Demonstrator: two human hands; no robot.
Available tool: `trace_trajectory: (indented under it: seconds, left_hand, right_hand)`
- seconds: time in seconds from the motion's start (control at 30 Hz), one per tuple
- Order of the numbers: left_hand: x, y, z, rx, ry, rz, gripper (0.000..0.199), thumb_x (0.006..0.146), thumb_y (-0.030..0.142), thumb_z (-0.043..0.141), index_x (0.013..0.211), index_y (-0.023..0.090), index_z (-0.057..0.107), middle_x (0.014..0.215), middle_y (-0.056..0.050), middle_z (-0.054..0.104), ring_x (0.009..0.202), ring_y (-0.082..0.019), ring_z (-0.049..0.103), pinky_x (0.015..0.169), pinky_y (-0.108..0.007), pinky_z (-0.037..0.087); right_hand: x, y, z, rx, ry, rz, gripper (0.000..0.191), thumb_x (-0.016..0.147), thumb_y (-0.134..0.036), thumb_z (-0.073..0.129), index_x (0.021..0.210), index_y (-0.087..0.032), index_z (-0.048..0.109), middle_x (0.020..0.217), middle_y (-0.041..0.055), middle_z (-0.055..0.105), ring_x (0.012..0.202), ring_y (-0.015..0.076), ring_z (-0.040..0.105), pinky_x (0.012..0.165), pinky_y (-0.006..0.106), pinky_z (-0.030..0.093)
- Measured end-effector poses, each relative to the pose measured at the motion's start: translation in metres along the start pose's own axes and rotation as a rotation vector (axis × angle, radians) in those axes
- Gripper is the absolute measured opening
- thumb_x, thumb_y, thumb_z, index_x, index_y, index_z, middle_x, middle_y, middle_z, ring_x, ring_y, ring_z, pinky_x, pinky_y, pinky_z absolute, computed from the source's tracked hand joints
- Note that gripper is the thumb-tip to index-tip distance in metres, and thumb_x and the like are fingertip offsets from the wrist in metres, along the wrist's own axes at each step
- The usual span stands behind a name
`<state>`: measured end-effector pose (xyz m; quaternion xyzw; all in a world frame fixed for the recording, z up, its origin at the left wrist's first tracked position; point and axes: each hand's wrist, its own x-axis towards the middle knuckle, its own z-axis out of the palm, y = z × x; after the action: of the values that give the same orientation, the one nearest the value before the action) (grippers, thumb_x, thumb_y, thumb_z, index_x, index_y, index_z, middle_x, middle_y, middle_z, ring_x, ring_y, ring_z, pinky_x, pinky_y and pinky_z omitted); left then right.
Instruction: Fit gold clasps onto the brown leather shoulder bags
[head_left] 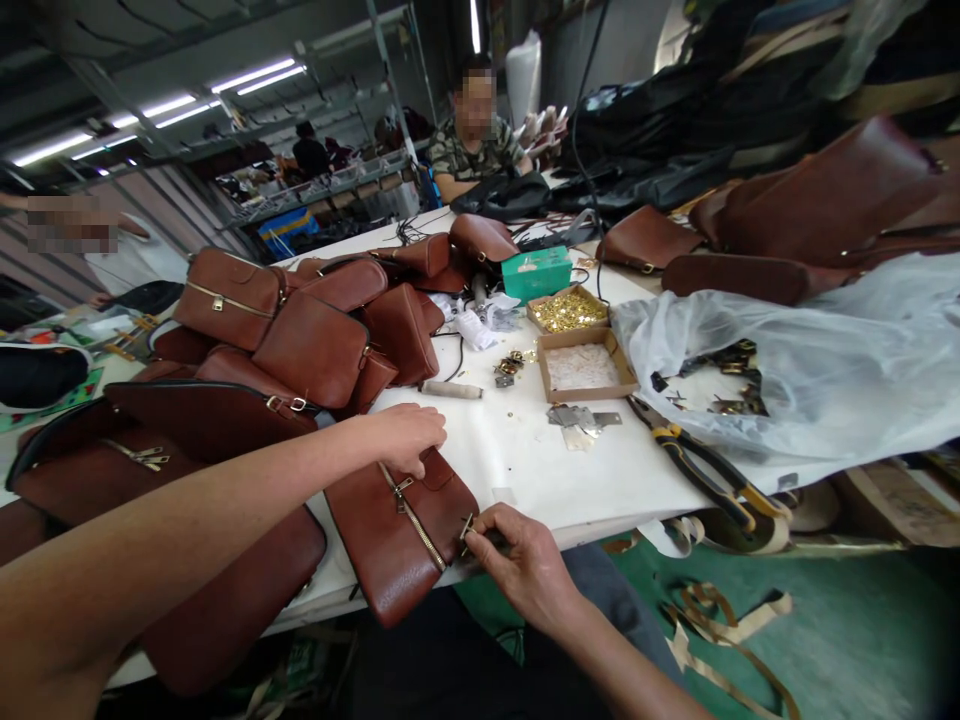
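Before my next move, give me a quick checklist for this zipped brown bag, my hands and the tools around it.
1. Small metal piece in the right hand's grip: ok, held between thumb and finger at the bag's end.
2. Left hand pressing firmly on the bag: cannot tell; it is over the far end, but pressure doesn't show.
3. Bag fully on the table: not ok, its near corner juts past the edge.
4. Pliers wholly on the table: not ok, the handles stick out over the edge.
5. Gold-coloured pieces uncovered: ok.
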<state>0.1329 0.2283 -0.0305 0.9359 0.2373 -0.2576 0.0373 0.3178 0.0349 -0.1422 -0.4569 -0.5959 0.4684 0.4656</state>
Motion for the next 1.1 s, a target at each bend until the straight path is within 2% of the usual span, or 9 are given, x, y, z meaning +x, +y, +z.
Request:
trace_trajectory:
  seconds: [0.1,0.2,0.3,0.43,0.53,0.63,0.8,0.97,1.1]
  left_hand:
    - [-0.015,-0.005,-0.004,-0.003,0.003,-0.051,0.033,0.070,0.041,0.089,0.093,0.022,0.074,0.094,-0.005,0.069,0.092,-0.026,0.063,0.075,-0.032,0.043]
    - [-0.036,-0.001,-0.009,-0.008,0.096,-0.086,0.033,0.074,0.041,0.089,0.097,0.023,0.073,0.098,-0.003,0.070,0.095,-0.024,0.064,0.077,-0.031,0.042]
    - [-0.061,0.009,-0.014,-0.009,0.221,-0.087,0.026,0.078,0.037,0.088,0.092,0.021,0.072,0.095,-0.004,0.070,0.094,-0.024,0.064,0.081,-0.031,0.041]
    - [-0.095,0.025,-0.023,-0.048,0.272,-0.143,0.023,0.084,0.037,0.083,0.090,0.020,0.070,0.089,-0.005,0.069,0.090,-0.024,0.064,0.080,-0.033,0.041]
    - [-0.117,0.039,-0.032,-0.194,0.294,-0.275,0.024,0.088,0.040,0.079,0.096,0.019,0.070,0.088,-0.003,0.071,0.084,-0.022,0.065,0.074,-0.030,0.040]
    - [-0.132,0.057,-0.037,-0.398,0.383,-0.369,0.025,0.090,0.041,0.075,0.100,0.019,0.070,0.086,-0.001,0.072,0.078,-0.019,0.065,0.071,-0.028,0.040]
    - [-0.145,0.088,-0.025,-0.673,0.555,-0.363,0.027,0.091,0.031,0.068,0.116,0.021,0.075,0.109,-0.003,0.079,0.099,-0.022,0.070,0.087,-0.031,0.046]
    - [-0.155,0.101,-0.015,-0.958,0.497,-0.341,0.039,0.083,0.022,0.067,0.120,0.021,0.076,0.109,-0.001,0.080,0.096,-0.021,0.071,0.085,-0.029,0.049]
    - [-0.161,0.102,-0.013,-0.989,0.489,-0.317,0.043,0.081,0.016,0.062,0.120,0.023,0.076,0.103,0.002,0.080,0.090,-0.019,0.070,0.079,-0.027,0.049]
  right_hand:
    - [0.000,0.001,-0.001,0.036,0.001,0.010,0.019,0.100,-0.037,0.065,0.088,-0.023,0.069,0.085,0.0023,0.069,0.076,0.0181,0.061,0.070,0.030,0.046]
    - [0.000,-0.007,-0.003,0.114,0.020,0.082,0.023,0.099,-0.041,0.066,0.086,-0.022,0.068,0.081,0.0017,0.067,0.074,0.0180,0.059,0.068,0.029,0.045]
    - [-0.001,-0.026,-0.004,0.136,0.045,0.084,0.025,0.099,-0.042,0.067,0.085,-0.021,0.068,0.082,0.0019,0.068,0.077,0.0184,0.060,0.071,0.030,0.046]
    - [-0.002,-0.060,0.000,0.171,0.035,0.010,0.025,0.099,-0.041,0.067,0.086,-0.021,0.068,0.083,0.0015,0.068,0.079,0.0178,0.060,0.074,0.029,0.046]
    - [-0.001,-0.082,0.005,0.164,0.034,-0.056,0.022,0.100,-0.040,0.068,0.087,-0.021,0.068,0.084,0.0008,0.068,0.078,0.0165,0.060,0.072,0.028,0.046]
    - [0.005,-0.095,0.009,0.133,0.059,-0.162,0.018,0.100,-0.036,0.068,0.090,-0.022,0.069,0.089,0.0009,0.071,0.082,0.0165,0.064,0.076,0.029,0.048]
    - [0.014,-0.096,0.017,0.023,0.130,-0.241,0.013,0.101,-0.031,0.067,0.090,-0.023,0.069,0.087,-0.0002,0.070,0.079,0.0155,0.064,0.074,0.028,0.048]
    - [0.015,-0.093,0.028,-0.053,0.140,-0.261,0.011,0.100,-0.028,0.068,0.090,-0.023,0.070,0.085,-0.0007,0.070,0.076,0.0147,0.064,0.073,0.028,0.048]
    - [0.014,-0.099,0.033,-0.094,0.137,-0.283,0.010,0.099,-0.026,0.068,0.090,-0.022,0.070,0.083,-0.0011,0.069,0.073,0.0141,0.063,0.069,0.026,0.048]
